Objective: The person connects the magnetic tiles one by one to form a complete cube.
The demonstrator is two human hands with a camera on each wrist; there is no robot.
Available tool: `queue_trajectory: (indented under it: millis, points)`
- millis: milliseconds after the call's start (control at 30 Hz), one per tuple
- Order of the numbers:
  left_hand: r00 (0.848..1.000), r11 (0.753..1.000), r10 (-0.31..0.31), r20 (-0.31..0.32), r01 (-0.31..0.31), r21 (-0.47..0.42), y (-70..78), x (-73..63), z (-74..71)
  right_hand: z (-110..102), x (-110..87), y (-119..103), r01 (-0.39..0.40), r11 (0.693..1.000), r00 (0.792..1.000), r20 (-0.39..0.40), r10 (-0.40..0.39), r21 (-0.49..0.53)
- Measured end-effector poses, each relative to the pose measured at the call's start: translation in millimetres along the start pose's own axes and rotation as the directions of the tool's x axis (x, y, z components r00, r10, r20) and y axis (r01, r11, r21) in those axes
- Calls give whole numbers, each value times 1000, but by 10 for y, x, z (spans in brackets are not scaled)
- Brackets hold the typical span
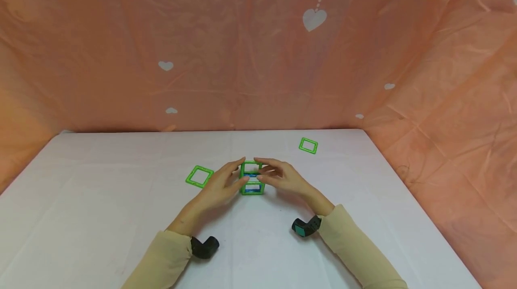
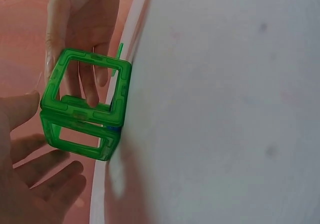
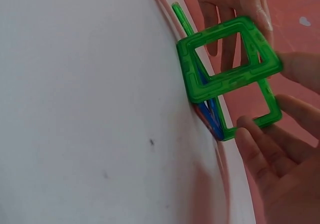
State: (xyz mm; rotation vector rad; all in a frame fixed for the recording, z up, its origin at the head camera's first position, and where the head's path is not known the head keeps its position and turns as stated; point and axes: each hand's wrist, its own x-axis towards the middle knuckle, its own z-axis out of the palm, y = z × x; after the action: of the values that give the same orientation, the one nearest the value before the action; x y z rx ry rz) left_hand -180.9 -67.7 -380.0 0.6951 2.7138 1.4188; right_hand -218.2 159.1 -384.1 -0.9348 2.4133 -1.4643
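Between the two hands stands a box of green square magnetic tiles (image 1: 252, 183) on the white table. A blue tile (image 3: 215, 118) shows low inside it. My left hand (image 1: 220, 186) holds the box's left side, with the thumb at a front corner and the other fingers loosely bent beside it. On the right side my right hand (image 1: 286, 179) holds the box, its thumb at the upper front corner and its fingertips along the side tile. In the left wrist view the front tile (image 2: 82, 116) leans at an angle to the one below.
A loose green square tile (image 1: 191, 173) lies flat just left of the left hand. Another green tile (image 1: 307, 151) lies farther back to the right. Behind the white table (image 1: 121, 217) hangs an orange cloth (image 1: 242, 55) with white hearts.
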Motion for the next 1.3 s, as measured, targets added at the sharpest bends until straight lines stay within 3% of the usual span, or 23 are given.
queue_trajectory:
  millis: [367,567,733,1000,1133,1300]
  points:
    - [1000,998,29,-4,-29,-53,-50,-8,0,2,16,16,27,1000,1000,16,-27,1]
    - [1000,999,-16,-5,16,-36,-30,-9,-2,-46,15,15,4,1000,1000,6,-4,-21]
    - [999,999,-46,4,46,-15,-3,-12,0,-135,2,55,-58,997,996,-69,54,-53]
    - [1000,1000,-20,-14,20,-7,-12,-21,12,-255,-22,121,-131,987,980,-160,114,-97]
    - [1000,1000,-7,-19,7,-15,-24,-24,22,-294,-39,7,-150,981,972,-201,124,-121]
    - [1000,998,-10,-28,8,-57,-23,-20,33,-389,-13,136,-236,963,941,-278,193,-129]
